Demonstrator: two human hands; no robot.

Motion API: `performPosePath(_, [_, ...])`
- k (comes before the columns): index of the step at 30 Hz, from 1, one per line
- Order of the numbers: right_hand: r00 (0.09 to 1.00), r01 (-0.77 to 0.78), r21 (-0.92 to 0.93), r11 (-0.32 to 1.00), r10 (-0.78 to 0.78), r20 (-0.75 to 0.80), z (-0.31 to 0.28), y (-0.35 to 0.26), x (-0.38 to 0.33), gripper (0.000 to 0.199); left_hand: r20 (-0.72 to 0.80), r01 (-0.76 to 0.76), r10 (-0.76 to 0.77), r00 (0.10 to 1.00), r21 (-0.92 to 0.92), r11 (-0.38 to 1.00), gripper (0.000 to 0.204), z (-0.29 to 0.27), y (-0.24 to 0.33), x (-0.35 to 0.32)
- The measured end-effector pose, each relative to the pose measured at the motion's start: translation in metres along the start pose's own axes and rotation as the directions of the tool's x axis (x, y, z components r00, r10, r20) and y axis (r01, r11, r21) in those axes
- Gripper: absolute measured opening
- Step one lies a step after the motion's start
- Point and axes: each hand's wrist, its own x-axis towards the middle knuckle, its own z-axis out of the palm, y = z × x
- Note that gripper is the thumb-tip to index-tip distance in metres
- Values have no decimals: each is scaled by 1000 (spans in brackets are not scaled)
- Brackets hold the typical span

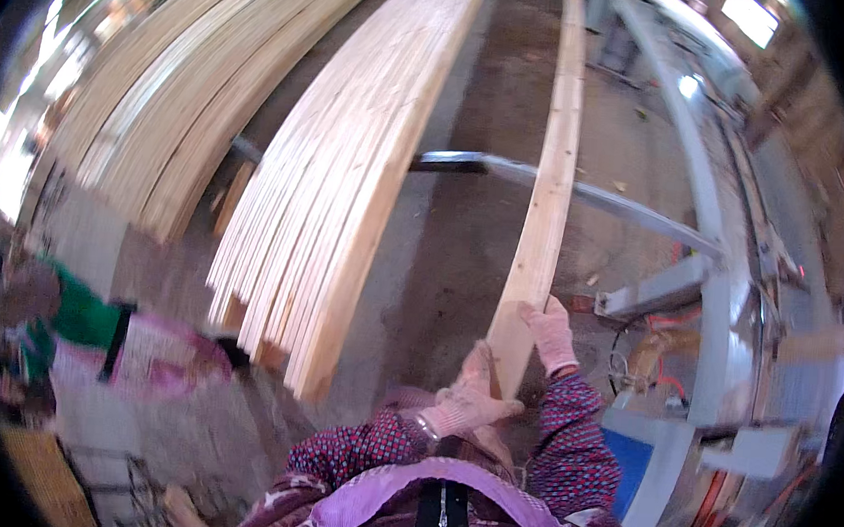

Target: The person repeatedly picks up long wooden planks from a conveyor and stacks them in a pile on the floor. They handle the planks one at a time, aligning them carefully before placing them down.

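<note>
A long pale wooden board [544, 213] runs away from me, its near end between my two gloved hands. My left hand [467, 397], in a light pinkish work glove, grips the board at its left edge close to the near end. My right hand [551, 337], gloved the same way, is closed on the right edge a little farther up. Part of its fingers is hidden by the board. The board crosses over a grey metal crossbar [628, 216].
To the left lies a stack of long boards [351, 163], with another board stack [191, 95] beyond it. A grey metal frame [718, 320] stands at the right, with cables beside it. A person in green and pink [98, 340] is at the far left, blurred.
</note>
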Motion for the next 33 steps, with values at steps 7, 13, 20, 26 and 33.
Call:
performPosePath(7, [963,-180,103,978,154,221,87,-69,-39,31,-211,298,-285,935,34,954,105,-59,-31,-55])
performPosePath(13, [875,-338,279,899,192,444,84,-60,-42,39,-298,289,-277,913,-3,957,90,-61,-50,-101])
performPosePath(20, [855,-402,655,640,6,518,102,-92,82,68,-224,182,-236,946,-236,954,92,-73,-80,-93])
performPosePath(26, [853,-445,560,699,140,503,126,-133,105,62,-203,-29,-117,972,-597,802,101,-78,-129,-95])
performPosePath(33, [801,-563,466,683,310,512,168,-133,62,54,-205,-124,-63,977,-780,613,98,-51,-190,-137])
